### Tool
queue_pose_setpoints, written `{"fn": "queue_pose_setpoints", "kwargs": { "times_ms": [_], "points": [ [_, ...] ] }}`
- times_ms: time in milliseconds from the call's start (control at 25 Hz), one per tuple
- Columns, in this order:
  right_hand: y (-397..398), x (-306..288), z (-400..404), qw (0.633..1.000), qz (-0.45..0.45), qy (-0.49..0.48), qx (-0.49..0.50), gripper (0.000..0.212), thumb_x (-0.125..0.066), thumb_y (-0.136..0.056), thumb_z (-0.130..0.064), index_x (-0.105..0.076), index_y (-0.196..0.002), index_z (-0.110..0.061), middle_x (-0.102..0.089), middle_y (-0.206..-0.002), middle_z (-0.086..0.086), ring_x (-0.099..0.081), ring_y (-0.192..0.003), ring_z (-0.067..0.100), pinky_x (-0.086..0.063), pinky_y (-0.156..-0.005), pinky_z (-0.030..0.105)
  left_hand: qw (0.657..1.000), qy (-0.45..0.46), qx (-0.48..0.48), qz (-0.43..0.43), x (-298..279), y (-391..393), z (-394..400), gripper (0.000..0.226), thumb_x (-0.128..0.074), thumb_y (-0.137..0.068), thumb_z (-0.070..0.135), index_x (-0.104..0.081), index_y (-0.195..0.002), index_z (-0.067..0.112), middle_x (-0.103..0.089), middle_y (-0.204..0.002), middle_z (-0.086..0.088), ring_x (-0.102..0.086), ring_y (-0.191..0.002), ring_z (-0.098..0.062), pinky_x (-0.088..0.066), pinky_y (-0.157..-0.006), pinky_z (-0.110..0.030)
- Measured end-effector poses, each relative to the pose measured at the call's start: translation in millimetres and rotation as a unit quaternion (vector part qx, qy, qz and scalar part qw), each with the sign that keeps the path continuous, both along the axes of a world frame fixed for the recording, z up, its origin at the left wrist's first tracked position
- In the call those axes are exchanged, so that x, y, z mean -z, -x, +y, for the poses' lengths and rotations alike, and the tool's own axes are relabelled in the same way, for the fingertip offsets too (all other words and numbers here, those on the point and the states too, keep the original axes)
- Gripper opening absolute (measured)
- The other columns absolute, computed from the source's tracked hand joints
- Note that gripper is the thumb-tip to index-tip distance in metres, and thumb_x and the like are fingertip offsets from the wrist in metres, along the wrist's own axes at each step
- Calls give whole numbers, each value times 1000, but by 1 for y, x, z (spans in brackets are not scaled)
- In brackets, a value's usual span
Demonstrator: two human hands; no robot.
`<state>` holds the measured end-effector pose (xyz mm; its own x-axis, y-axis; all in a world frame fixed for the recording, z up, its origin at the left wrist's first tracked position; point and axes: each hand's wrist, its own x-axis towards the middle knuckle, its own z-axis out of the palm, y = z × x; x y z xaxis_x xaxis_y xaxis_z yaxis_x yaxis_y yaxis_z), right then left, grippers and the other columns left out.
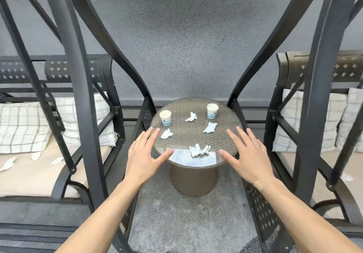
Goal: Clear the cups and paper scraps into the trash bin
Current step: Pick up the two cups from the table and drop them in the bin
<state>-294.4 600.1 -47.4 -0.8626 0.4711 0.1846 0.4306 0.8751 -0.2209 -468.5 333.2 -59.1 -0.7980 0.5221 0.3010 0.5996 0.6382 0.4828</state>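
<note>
Counter [231,124]: round, wicker under glass, carrying everything.
Hands: left hand [146,155] and right hand [248,154] spread flat, empty, over the near rim.
Cups: left cup [165,117], right cup [212,111], upright; probably light, crushable; hold the sidewall.
Scraps: nearest paper scrap [199,150], flimsy; pinch it.

Dark swing frames [86,95] crowd both sides of the round wicker table [196,135]; its near edge lies open between them.

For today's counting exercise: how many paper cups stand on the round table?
2. One cup stands at the table's back left, the other cup at its back right. Both are upright; none appears hidden.
</note>
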Motion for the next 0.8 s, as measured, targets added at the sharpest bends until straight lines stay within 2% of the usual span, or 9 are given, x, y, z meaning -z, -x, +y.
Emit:
{"fn": "queue_pose_setpoints", "kwargs": {
  "times_ms": [200,400,520,680,800],
  "points": [
    [70,18,33,1000,-17,-6,4,80,-14,-82,-83,-15,-149,-40,-13,-160,-5,-1,-147,18,-17,-116,48,1000,-12,-17,2,26,74,31,81,-47,-80,77,-34,-147,33,-32,-155,9,-23,-144,-11,-18,-117,-37],
    [158,30,58,999,-36,4,20,82,-15,-81,-84,-15,-149,-39,-13,-160,-5,-1,-147,18,-17,-116,48,999,-37,-15,-14,40,170,73,77,-56,-80,68,-42,-143,24,-46,-146,3,-37,-137,-15,-33,-111,-46],
    [205,39,67,998,-42,18,33,84,-14,-80,-85,-19,-149,-38,-17,-159,-4,-4,-147,19,-18,-115,47,999,-29,-1,-33,53,217,88,78,-56,-79,70,-42,-141,26,-46,-144,5,-38,-135,-15,-34,-110,-44],
    [242,56,84,996,-58,34,53,81,-16,-80,-85,-18,-147,-41,-17,-159,-8,-3,-147,16,-18,-114,46,996,-23,-15,-90,73,265,103,84,-49,-74,79,-34,-144,34,-41,-147,8,-33,-137,-12,-30,-109,-43],
    [258,69,95,995,-73,49,52,81,-17,-80,-85,-18,-147,-41,-18,-158,-8,-4,-147,15,-11,-114,41,992,-16,-28,-121,87,288,113,91,-49,-71,82,-31,-146,34,-40,-148,4,-33,-138,-14,-31,-109,-45]
  ]
}}
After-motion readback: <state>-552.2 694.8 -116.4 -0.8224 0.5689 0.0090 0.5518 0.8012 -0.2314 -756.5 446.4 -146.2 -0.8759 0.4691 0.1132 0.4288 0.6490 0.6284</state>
